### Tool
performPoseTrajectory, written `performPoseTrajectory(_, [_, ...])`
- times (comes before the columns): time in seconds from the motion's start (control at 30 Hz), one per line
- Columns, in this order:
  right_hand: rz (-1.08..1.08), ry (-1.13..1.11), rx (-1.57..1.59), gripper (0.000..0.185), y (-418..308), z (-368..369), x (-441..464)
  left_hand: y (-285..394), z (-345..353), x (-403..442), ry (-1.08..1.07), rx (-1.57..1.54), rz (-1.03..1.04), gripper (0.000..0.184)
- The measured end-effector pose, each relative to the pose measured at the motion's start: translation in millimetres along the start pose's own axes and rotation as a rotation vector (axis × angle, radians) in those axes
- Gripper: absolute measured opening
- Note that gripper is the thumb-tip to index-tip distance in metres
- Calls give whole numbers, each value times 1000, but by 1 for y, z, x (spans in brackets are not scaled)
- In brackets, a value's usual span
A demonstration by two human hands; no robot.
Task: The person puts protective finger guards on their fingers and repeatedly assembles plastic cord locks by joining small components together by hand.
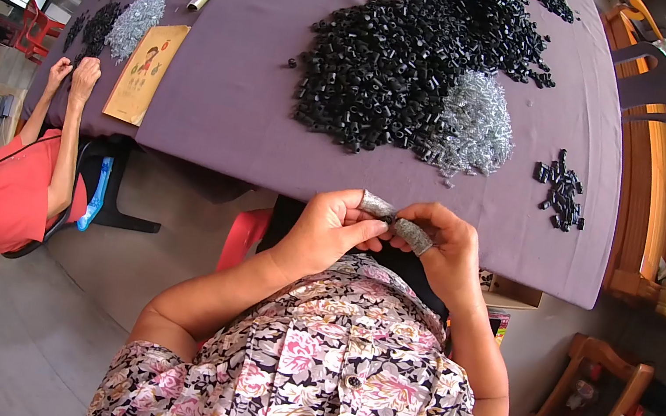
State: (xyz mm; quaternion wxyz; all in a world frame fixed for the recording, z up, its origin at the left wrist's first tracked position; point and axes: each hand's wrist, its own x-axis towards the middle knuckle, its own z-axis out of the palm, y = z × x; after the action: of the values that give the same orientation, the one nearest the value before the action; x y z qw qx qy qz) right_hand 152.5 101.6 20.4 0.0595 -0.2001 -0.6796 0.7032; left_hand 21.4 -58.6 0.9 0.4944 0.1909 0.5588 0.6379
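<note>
The small black piece [387, 219] is in front of my belly, just off the table edge, where the tips of my two hands come together. My left hand [333, 228] pinches it between thumb and forefinger, and my right hand [449, 245], its fingers bent inward, pinches at the same place; the piece itself is mostly hidden. Both my elbows are bent, and the forearms rise from the sides. On each hand one digit wears a grey finger cover [375, 205]. At twelve o'clock from my hands, on the purple cloth [230, 83], lies the big black pile [375, 73]; at one o'clock, touching it, the clear pieces [474, 126]; at two, a small black heap [561, 190]. At ten o'clock is a yellowish booklet [146, 72] with a child drawn on it; its writing is too small to read. At nine sits a co-worker [19, 193] in a red top.
</note>
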Motion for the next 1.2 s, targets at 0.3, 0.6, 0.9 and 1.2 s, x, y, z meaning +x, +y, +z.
performPoseTrajectory(0.3, [-310,104,-385,28,-5,2,3,-2,-4,0,1,47,-15,15])
performPoseTrajectory(0.6, [-350,107,-591,41,-20,4,-2,-7,3,4,-8,165,27,14])
performPoseTrajectory(0.9, [-245,199,-408,35,-10,1,-1,-8,10,10,-9,277,77,18])
performPoseTrajectory(1.2, [-424,259,-531,37,-12,2,-2,2,16,13,-5,79,25,14])
